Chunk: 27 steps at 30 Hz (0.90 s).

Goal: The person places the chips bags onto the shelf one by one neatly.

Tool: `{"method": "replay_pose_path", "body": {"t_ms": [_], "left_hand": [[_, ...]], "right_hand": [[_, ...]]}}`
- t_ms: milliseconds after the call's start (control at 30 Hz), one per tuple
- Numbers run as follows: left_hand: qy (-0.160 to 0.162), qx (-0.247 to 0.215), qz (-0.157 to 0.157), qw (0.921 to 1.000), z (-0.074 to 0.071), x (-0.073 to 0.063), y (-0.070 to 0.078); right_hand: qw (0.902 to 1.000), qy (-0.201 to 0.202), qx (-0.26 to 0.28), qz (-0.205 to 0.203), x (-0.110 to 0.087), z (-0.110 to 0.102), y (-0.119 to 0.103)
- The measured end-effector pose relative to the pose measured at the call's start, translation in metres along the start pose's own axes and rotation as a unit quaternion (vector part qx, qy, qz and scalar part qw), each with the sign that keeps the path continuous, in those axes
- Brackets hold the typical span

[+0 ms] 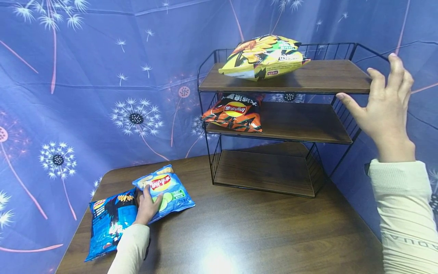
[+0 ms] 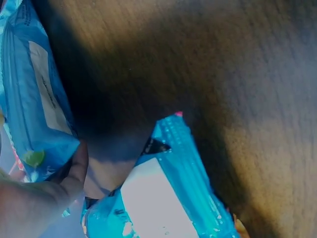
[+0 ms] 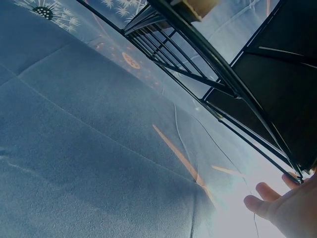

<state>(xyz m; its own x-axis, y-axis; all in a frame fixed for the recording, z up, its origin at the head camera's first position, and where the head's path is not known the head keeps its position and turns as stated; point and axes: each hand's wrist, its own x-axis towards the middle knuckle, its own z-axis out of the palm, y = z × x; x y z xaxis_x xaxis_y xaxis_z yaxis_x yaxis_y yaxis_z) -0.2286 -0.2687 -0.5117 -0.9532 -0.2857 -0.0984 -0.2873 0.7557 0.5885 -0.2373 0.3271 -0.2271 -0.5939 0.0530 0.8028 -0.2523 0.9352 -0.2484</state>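
Observation:
On the left of the table, my left hand [image 1: 146, 208] grips a light blue bag of potato chips [image 1: 176, 188] by its near left side. The left wrist view shows its fingers [image 2: 77, 171] bent round the edge of that bag [image 2: 25, 84]. A darker blue chip bag [image 1: 111, 222] lies just left of the hand. My right hand [image 1: 386, 108] is raised at the right end of a three-tier rack [image 1: 335, 72], fingers spread. Fingertips meet the rack's black wire frame in the right wrist view, and this hand [image 3: 292, 210] holds nothing.
A yellow chip bag [image 1: 265, 61] lies on the rack's top shelf. An orange and black chip bag [image 1: 236, 114] occupies the left part of the middle shelf [image 1: 304, 120]. The rack stands on the wooden table [image 1: 246, 220], before a blue dandelion-print cloth [image 1: 102, 76].

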Motion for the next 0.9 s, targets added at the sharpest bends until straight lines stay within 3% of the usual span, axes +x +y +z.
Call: {"method": "replay_pose_path", "body": {"t_ms": [267,500,900], "left_hand": [[-0.010,-0.011,0.011,0.9998,0.0012,0.0003,-0.0053],[-0.042,-0.023,-0.018,0.9987,-0.0010,-0.0003,-0.0059],[-0.018,-0.059,-0.006,0.9981,0.0007,-0.0017,-0.0014]], "right_hand": [[1.0000,-0.002,-0.004,-0.001,-0.0001,-0.0003,0.0007],[1.0000,0.000,-0.001,-0.003,-0.0001,0.0001,0.0007],[1.0000,-0.004,-0.004,0.002,-0.0002,-0.0006,0.0007]]}}
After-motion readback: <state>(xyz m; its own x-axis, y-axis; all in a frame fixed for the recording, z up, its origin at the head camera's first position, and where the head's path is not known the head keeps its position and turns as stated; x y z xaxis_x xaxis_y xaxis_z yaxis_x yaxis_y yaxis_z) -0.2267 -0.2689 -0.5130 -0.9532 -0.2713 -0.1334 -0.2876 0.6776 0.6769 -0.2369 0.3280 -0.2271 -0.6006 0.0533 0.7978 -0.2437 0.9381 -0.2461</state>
